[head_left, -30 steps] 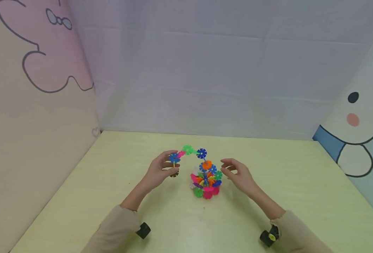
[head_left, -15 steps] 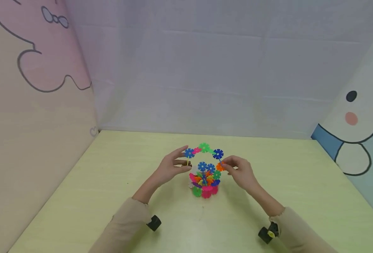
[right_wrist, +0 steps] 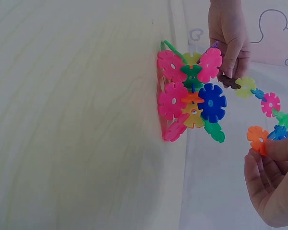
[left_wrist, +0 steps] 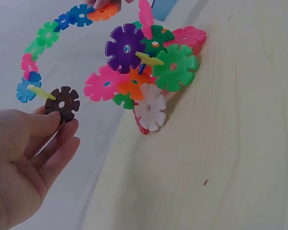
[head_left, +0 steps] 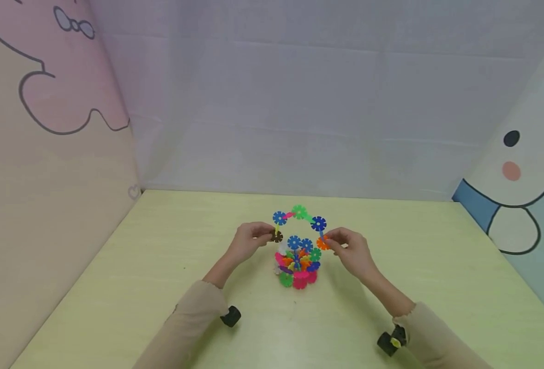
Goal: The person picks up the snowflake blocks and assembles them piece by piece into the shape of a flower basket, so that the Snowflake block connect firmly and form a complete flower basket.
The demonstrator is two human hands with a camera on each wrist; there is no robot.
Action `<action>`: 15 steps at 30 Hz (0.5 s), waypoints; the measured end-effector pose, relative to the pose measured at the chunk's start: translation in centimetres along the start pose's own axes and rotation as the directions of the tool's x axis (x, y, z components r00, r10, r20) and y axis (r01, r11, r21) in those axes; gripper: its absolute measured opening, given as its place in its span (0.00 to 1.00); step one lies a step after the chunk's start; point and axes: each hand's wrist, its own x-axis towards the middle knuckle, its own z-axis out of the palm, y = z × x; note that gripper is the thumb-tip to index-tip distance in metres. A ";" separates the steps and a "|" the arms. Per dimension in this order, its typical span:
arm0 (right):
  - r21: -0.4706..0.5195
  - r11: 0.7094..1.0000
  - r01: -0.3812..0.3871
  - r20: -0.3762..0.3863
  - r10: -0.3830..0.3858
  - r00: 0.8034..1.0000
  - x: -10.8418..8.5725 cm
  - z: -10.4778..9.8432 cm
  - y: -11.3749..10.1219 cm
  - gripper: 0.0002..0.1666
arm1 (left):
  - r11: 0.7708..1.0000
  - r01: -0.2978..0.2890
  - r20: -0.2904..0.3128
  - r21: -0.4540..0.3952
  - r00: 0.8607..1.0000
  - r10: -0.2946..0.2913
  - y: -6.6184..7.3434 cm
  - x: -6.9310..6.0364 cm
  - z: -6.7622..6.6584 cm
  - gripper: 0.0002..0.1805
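An arched chain of notched plastic discs point(head_left: 299, 211) spans the space between my two hands. My left hand point(head_left: 249, 241) pinches the brown disc point(left_wrist: 62, 104) at one end, thumb against fingers. At the other end, my right hand point(head_left: 352, 251) pinches the orange disc point(right_wrist: 258, 140). Below the arch, a rounded cluster of joined discs point(head_left: 300, 277) in pink, green, blue, orange, purple and white stands on the table. In the head view both chain ends are above the cluster's sides; whether they touch it cannot be told.
The pale wooden table point(head_left: 161, 266) reaches back to a white cloth backdrop point(head_left: 272, 128). Printed cartoon panels point(head_left: 521, 215) stand at both sides. A dark wrist camera point(head_left: 230, 316) sits under the left sleeve, another point(head_left: 388, 342) under the right.
The chain has moved right and over the cluster. My right hand has taken hold of its orange end disc, and my left hand has shifted its grip down to the brown disc.
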 end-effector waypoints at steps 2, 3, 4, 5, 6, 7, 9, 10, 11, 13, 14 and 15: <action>-0.003 1.000 0.001 -0.002 -0.001 1.000 -0.1 0.0 0.0 0.06 | 1.000 -0.001 -0.006 0.006 1.000 0.001 0.4 -0.2 0.1 0.10; -0.009 1.000 0.006 0.000 -0.006 1.000 -0.2 0.0 0.0 0.06 | 1.000 0.004 -0.010 0.010 1.000 -0.004 0.4 -0.2 0.1 0.10; -0.013 1.000 0.007 -0.002 -0.007 1.000 -0.3 0.0 0.1 0.06 | 1.000 0.001 -0.012 0.012 1.000 0.000 0.1 -0.1 0.2 0.10; -0.017 1.000 0.009 -0.001 -0.009 1.000 -0.4 -0.1 0.1 0.06 | 1.000 -0.003 -0.011 0.016 1.000 0.003 -0.2 0.0 0.3 0.10; -0.019 1.000 0.014 -0.002 -0.014 1.000 -0.4 -0.1 0.1 0.06 | 1.000 -0.004 -0.010 0.021 1.000 0.005 -0.6 0.1 0.4 0.11; -0.020 1.000 0.016 0.000 -0.016 1.000 -0.5 -0.1 0.2 0.06 | 1.000 -0.001 -0.010 0.020 1.000 0.001 -1.1 0.3 0.5 0.11; -0.019 1.000 0.016 0.002 -0.016 1.000 -0.6 -0.2 0.3 0.06 | 1.000 -0.004 -0.006 0.023 1.000 0.004 -1.9 0.5 0.7 0.11; -0.013 1.000 0.013 0.002 -0.013 1.000 -0.7 -0.2 0.3 0.06 | 1.000 -0.009 -0.003 0.029 1.000 0.009 -2.1 0.6 0.7 0.11; -0.012 1.000 0.012 0.006 -0.012 1.000 -0.8 -0.2 0.3 0.06 | 0.999 -0.014 -0.001 0.036 1.000 0.014 -2.2 0.6 0.8 0.11; -0.008 1.000 0.010 0.012 -0.010 1.000 -1.0 -0.2 0.4 0.06 | 0.998 -0.025 0.000 0.050 1.000 0.025 -2.4 0.7 0.8 0.10; -0.008 1.000 0.007 0.015 -0.007 1.000 -1.1 -0.2 0.4 0.06 | 0.998 -0.035 0.000 0.060 0.999 0.035 -2.5 0.8 0.8 0.10; -0.009 1.000 0.008 0.021 -0.007 1.000 -1.2 -0.3 0.4 0.06 | 0.997 -0.043 -0.001 0.070 0.999 0.043 -2.5 0.8 0.8 0.10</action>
